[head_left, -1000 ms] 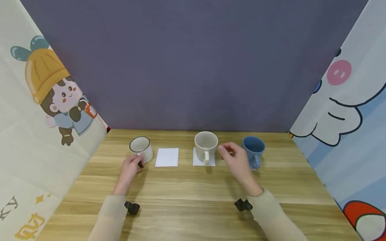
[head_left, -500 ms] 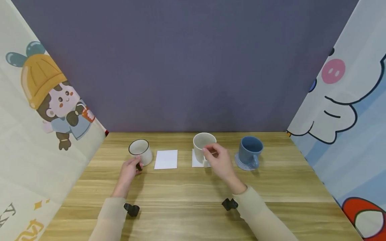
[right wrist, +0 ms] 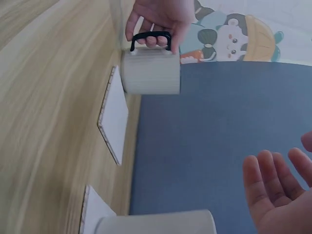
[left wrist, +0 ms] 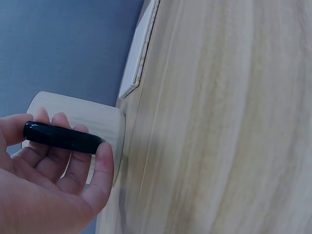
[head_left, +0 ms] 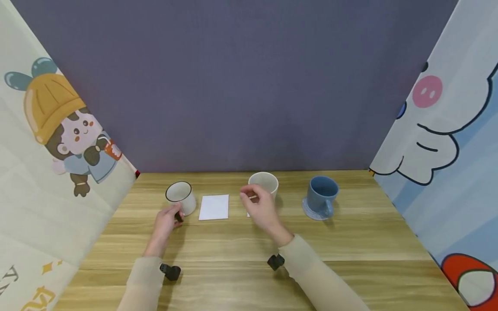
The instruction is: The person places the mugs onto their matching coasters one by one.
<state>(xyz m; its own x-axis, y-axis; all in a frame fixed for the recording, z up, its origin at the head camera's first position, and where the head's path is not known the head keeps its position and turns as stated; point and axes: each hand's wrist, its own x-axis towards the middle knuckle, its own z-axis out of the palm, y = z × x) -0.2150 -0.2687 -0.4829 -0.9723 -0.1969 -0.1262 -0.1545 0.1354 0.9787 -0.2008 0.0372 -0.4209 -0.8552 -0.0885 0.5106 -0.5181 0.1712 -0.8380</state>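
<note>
My left hand (head_left: 165, 224) grips the black handle (left wrist: 63, 138) of a white mug (head_left: 187, 204) with a dark rim, fingers curled through it. The mug stands upright at the left of the table, beside a square white coaster (head_left: 214, 207). Nothing is held in my right hand (head_left: 261, 209), whose fingers are loosely bent in the right wrist view. In the head view it overlaps a cream mug (head_left: 269, 181), covering its handle and most of the white coaster (right wrist: 95, 209) beneath it.
A blue mug (head_left: 322, 198) stands on a round blue coaster (head_left: 309, 212) at the right. A dark grey panel (head_left: 249, 86) closes off the table's back, and printed cloths (head_left: 428, 151) hang at both sides.
My right hand has moved left from beside the blue mug, across the front of the cream mug. The left hand has kept its hold on the dark-rimmed mug's handle.
</note>
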